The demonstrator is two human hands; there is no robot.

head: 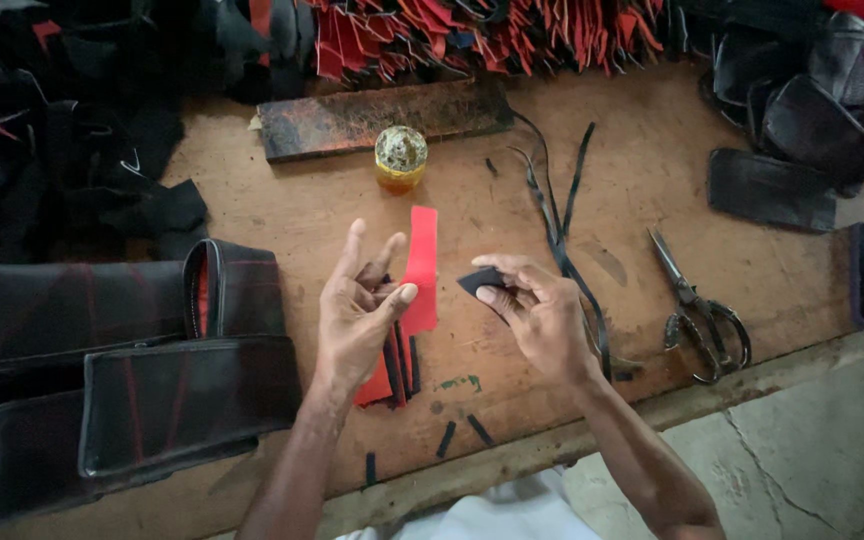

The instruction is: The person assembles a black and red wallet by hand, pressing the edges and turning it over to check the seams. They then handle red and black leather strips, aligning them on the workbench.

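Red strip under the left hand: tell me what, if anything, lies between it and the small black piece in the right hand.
Nothing visible does. The right hand pinches the small black piece beside the red strip, which the left hand partly covers. Only a bare patch of the wooden table shows in the gap between them.

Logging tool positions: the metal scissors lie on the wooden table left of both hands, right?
Not quite. In the head view the metal scissors lie on the wooden table right of both hands, beyond the right hand, not the left hand.
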